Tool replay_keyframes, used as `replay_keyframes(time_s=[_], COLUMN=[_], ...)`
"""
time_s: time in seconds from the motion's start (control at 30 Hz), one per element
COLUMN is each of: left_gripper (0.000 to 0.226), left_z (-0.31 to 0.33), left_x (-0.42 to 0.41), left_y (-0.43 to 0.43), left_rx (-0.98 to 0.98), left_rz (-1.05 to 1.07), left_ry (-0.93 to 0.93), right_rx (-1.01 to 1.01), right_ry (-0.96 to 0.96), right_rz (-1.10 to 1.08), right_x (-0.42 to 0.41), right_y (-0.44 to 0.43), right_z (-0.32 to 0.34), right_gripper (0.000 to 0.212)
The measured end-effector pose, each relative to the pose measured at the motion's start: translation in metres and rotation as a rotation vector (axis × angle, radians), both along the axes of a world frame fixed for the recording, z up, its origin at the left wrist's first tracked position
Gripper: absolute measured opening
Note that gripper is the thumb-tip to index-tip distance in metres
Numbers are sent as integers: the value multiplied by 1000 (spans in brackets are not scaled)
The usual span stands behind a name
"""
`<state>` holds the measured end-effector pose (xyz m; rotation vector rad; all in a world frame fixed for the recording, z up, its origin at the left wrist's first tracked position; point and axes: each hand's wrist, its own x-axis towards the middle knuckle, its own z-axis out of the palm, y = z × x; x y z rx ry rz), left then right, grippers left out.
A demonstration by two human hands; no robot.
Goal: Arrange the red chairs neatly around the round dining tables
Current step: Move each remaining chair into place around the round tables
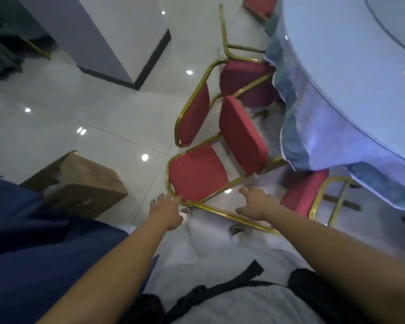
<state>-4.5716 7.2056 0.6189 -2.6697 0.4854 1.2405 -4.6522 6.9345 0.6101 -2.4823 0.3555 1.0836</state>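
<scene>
Round table (348, 54) partly off-frame rt; far chair (260, 5) mostly off-frame top.

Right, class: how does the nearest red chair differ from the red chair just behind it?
The nearest red chair has the left hand at its backrest corner; the chair behind is untouched. The chair behind's seat meets the tablecloth; the nearest's stops short. Both: red cushions, gold frames.

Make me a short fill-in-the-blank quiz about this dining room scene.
1. The nearest red padded chair has a ___ metal frame.
2. The brown cardboard box sits on the person's ___ side.
3. The round dining table wears a pale ___ tablecloth.
Missing words: gold; left; blue.
</scene>
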Motion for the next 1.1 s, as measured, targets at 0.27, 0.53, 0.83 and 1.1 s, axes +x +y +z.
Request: replay_keyframes(time_s=[0.27, 0.53, 0.83, 1.1], left_gripper=[63, 65, 94, 31], left_z=[-55, -171, -323, -411], left_x=[94, 103, 96, 84], left_y=[13, 35, 18, 2], left_rx=[-96, -19, -35, -316], left_rz=[-286, -270, -445, -367], left_ry=[101, 228, 126, 98], right_rx=[-19, -14, -213, -221], right_ry=[194, 260, 237, 132], right_rz=[-410, -560, -248, -202], right_x=[-7, 8, 26, 49], right_y=[81, 154, 131, 139], right_z=[-26, -129, -281, -368], right_gripper=[68, 73, 76, 16])
